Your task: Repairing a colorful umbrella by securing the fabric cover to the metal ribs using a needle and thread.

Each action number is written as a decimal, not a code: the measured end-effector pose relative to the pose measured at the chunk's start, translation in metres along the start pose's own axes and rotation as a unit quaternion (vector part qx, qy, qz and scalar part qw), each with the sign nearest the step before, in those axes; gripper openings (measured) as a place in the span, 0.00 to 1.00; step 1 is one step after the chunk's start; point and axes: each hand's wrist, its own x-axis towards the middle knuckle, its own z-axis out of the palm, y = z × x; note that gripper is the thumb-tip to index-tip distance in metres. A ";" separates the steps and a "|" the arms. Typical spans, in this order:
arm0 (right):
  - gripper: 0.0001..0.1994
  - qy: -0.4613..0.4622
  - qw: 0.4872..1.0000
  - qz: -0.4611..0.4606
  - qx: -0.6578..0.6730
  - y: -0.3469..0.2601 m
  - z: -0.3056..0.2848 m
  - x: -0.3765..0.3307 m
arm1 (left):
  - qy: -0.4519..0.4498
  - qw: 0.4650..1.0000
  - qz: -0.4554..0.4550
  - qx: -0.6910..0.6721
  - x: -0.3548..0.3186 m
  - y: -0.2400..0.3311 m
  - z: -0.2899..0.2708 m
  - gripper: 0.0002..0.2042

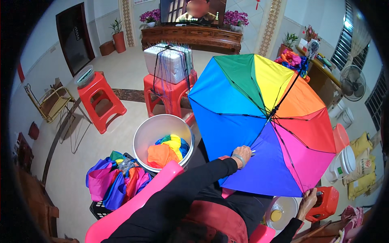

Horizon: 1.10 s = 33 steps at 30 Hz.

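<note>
An open rainbow umbrella [259,158] lies spread across my lap, its inside with black ribs and shaft [290,88] turned up toward me. My left hand [242,154], a band at its wrist, is closed over the blue and purple panels beside a rib. A small shiny metal tip pokes out from its fingers; the rest of that thing is hidden. At the lower right corner, where the pink and purple panels meet, my right hand [308,199] pinches the umbrella's edge at a rib end.
Left of me stand a white bucket [139,133] with rainbow cloth inside and a black basket [99,209] heaped with folded colourful fabric. Beyond are red stools [97,95] and a foam box [156,60] hung with threads. A clear tub [289,208] sits by my right forearm.
</note>
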 end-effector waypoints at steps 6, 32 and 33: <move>0.08 -0.026 0.998 -0.008 -0.054 -0.033 -0.008 -0.014 | -0.006 0.998 -0.025 -0.064 -0.003 -0.010 -0.006 0.07; 0.06 0.149 0.974 -0.125 -0.113 -0.044 -0.046 0.009 | -0.086 0.963 -0.178 -0.181 -0.052 -0.018 0.018 0.11; 0.08 0.167 0.974 -0.139 -0.070 -0.067 -0.041 0.018 | -0.086 0.960 -0.189 -0.187 -0.052 -0.020 0.018 0.11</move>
